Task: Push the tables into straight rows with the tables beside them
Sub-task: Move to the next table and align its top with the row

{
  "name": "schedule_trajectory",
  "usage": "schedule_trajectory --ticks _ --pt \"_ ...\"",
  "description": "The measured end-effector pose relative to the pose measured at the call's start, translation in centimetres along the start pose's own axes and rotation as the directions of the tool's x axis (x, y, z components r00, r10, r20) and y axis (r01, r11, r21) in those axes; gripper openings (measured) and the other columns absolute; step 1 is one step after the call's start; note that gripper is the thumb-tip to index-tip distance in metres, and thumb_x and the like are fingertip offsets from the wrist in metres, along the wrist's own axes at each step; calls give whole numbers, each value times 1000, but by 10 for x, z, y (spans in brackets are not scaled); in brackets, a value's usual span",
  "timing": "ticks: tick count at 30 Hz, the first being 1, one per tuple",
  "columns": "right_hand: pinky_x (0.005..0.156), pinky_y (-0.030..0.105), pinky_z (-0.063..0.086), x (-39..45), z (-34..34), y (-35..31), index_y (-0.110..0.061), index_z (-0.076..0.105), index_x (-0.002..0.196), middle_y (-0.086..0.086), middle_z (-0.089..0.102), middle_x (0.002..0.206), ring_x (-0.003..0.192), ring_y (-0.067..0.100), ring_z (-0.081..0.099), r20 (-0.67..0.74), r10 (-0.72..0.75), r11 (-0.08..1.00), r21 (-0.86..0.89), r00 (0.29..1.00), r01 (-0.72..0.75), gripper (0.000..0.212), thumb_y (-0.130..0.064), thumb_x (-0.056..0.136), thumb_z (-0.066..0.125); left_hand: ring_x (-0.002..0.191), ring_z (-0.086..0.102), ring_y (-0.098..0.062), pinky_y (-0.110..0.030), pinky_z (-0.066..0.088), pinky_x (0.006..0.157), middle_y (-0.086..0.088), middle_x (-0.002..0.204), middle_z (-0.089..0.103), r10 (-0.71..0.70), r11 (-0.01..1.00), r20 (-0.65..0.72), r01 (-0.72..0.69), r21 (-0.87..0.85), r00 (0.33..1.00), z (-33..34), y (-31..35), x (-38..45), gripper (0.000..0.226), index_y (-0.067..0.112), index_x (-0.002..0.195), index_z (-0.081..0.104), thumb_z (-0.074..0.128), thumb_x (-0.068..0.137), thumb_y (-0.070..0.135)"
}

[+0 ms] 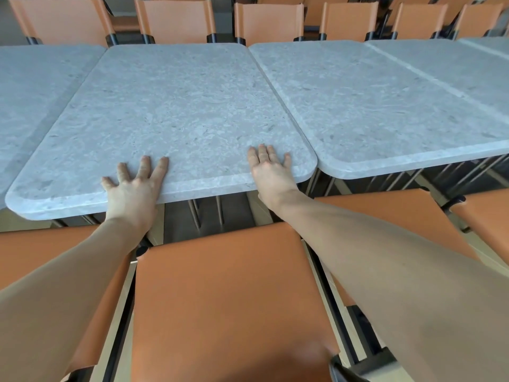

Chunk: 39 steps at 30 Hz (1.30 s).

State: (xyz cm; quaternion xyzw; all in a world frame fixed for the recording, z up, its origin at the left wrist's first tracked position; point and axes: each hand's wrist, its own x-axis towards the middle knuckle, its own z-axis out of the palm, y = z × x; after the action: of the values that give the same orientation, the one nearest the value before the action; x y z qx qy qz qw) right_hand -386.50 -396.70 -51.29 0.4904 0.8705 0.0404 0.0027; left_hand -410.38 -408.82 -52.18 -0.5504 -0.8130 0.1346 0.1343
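Head view: left hand [132, 193] and right hand [271, 172], grip spread flat, press the middle worktop [176, 106]; next, I judge, a far push level with the right worktop [385, 100].

A row of grey stone-look tables runs left to right. The middle table [176, 106] has rounded corners and sits skewed, its near edge jutting toward the camera past the near edge of the right table [385, 106], which it nearly touches along one side. A left table [30, 86] lies just beside it. 2 hands lie flat on the middle table's near edge: the left hand [132, 188] and the right hand [271, 172], fingers spread.
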Motion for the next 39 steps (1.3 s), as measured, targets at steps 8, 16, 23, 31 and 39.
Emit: schedule_trajectory --ticks 8,16,23,31,39 --pt "122 65 10 -9 -3 -3 -6 -3 161 18 4 169 157 35 1 32 18 1000 -3 999 -18 111 10 79 70 141 24 -45 -58 41 102 -6 165 12 2 999 28 -3 43 1000 -7 1 -7 118 27 159 -10 74 78 8" --pt "124 62 3 -11 -5 -4 -10 -5 161 16 1 170 158 32 -4 30 27 997 70 999 -29 114 18 74 62 142 24 -42 -53 44 103 -7 165 7 48 998 82 -50 30 995 -22 -2 -8 115 25 156 -20 69 84 21" --pt "125 57 -2 -16 -9 1 -13 3 162 13 2 170 158 28 -4 58 -19 982 187 998 7 92 -27 89 56 122 46 -52 -62 34 105 -20 144 43 99 994 134 -94 -49 986 -44 0 -2 99 11 149 34 17 81 81" --pt "98 42 33 25 -18 15 -13 65 106 4 58 104 103 26 52 -226 118 936 351 967 -32 59 -50 86 23 141 34 -38 -66 15 119 -9 145 41 302 897 -11 -288 -335 953 -58 5 48 80 14 126 51 11 88 72" --pt "86 45 46 33 2 14 -10 64 94 6 57 95 92 31 53 -406 160 932 363 900 -2 33 -31 78 44 157 -9 -18 -50 -10 125 14 169 1 345 715 -30 -284 -639 938 -70 97 121 55 42 152 24 15 99 53"
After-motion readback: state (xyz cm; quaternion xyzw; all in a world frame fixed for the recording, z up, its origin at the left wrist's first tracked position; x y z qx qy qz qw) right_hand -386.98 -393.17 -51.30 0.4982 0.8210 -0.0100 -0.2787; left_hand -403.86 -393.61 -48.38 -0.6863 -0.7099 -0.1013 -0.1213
